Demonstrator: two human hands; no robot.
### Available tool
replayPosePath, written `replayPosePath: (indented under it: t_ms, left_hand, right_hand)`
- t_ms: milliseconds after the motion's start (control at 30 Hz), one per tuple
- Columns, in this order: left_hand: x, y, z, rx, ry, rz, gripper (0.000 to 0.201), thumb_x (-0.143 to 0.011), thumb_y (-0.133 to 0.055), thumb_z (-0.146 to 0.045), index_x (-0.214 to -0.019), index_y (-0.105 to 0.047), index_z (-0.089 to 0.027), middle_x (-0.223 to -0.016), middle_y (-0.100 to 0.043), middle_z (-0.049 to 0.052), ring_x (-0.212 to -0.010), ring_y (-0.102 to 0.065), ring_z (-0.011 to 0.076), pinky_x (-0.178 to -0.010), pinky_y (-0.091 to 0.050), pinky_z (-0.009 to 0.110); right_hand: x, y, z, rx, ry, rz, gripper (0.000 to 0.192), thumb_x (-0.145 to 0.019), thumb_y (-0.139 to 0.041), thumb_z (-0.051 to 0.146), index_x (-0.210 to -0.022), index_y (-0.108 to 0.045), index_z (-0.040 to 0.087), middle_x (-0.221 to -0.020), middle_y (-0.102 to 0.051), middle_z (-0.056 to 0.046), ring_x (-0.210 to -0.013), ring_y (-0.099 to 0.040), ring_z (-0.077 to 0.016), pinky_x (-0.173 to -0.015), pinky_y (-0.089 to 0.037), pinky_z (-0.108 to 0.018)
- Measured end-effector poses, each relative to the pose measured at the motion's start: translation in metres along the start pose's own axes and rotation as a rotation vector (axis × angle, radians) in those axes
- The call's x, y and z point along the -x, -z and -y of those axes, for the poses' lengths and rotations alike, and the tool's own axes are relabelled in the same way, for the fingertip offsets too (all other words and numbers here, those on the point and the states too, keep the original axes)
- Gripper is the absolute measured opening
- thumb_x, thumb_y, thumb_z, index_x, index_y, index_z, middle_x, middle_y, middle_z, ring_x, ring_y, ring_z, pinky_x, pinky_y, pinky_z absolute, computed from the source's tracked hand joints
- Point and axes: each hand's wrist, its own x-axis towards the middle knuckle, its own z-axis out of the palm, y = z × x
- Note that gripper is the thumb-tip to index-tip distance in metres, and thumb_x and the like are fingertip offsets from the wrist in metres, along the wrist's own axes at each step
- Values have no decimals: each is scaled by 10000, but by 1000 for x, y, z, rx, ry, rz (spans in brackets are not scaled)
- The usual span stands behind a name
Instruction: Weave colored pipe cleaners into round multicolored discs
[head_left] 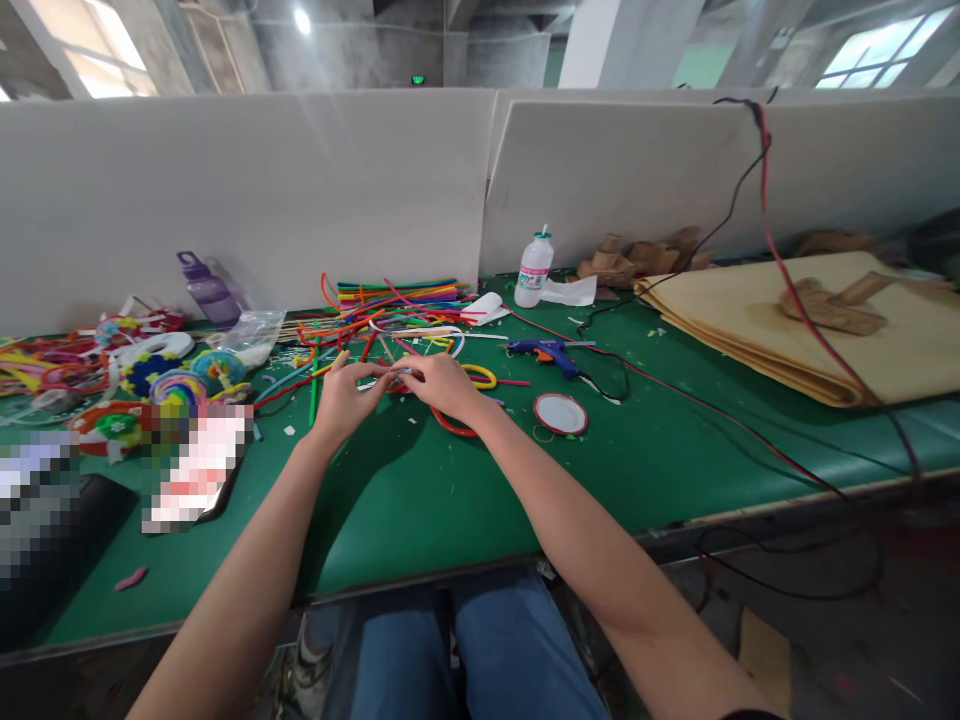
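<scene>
My left hand (351,393) and my right hand (441,385) meet over the green table, fingertips pinched together. Between them shows a small pale bit, too small to name. Just beyond the fingers lies a loose heap of colourful pipe cleaners (405,297). A yellow pipe cleaner loop (481,376) and a red curved one (452,428) lie beside and under my right hand. To the right of that hand rest a blue glue gun (551,354) and a round white lid with a red rim (561,414).
Finished-looking colourful fuzzy crafts (180,392) and a phone (202,470) lie at left. Behind stand a purple bottle (210,292) and a white bottle (534,270). Brown paper sheets (795,320) cover the right; a red cable (787,265) hangs across them.
</scene>
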Motion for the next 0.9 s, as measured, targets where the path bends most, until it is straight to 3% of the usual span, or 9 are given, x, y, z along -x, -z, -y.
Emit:
replayPosePath:
  t_ms: [133, 267, 333, 500, 733, 900]
  left_hand:
    - [-2, 2, -4, 150, 98, -17, 223, -762, -625, -437, -721, -712, -236, -752, -743, -3, -729, -683, 206, -1009, -432, 448]
    - [-4, 4, -6, 427, 196, -122, 388, -852, -505, -497, -1053, -665, -206, -876, -747, 52, -850, -697, 228, -839, -526, 395]
    - [-4, 4, -5, 352, 152, -132, 382, -844, -531, -493, -1072, -656, -212, -929, -744, 61, -951, -680, 239, -902, -497, 418]
    - [-2, -2, 0, -32, -80, -33, 158, -777, -662, -406, -736, -693, -257, -1017, -735, 25, -1234, -508, 276, -1106, -271, 530]
    - [-2, -4, 4, -16, -52, -32, 146, -819, -602, -349, -732, -670, -253, -924, -738, 23, -1126, -563, 243, -1064, -314, 485]
    - [0, -6, 1, -77, -47, -40, 155, -853, -536, -346, -779, -613, -234, -937, -704, 30, -1022, -600, 224, -1108, -222, 493]
  right_hand:
    - [-1, -2, -1, -48, -23, -38, 187, -866, -542, 228, -904, -723, 205, -620, -630, 0, -555, -505, -121, -570, -304, -246]
    - [-4, -4, -5, -158, -28, -136, 187, -873, -517, 242, -848, -692, 181, -583, -588, 13, -540, -483, -116, -576, -323, -239]
    - [-6, -4, -5, -244, -48, -159, 179, -866, -516, 238, -795, -668, 174, -575, -579, 16, -554, -503, -120, -585, -348, -236]
    - [-7, -5, -4, -426, -151, -147, 142, -856, -518, 244, -760, -602, 183, -515, -529, 44, -450, -487, -105, -508, -359, -229]
    - [-3, 0, 4, -505, -142, -53, 226, -878, -535, 379, -743, -552, 198, -506, -511, 55, -367, -453, -86, -419, -331, -219]
    - [-3, 2, 7, -558, -139, -44, 340, -901, -495, 463, -695, -518, 193, -510, -513, 54, -363, -447, -72, -437, -363, -217]
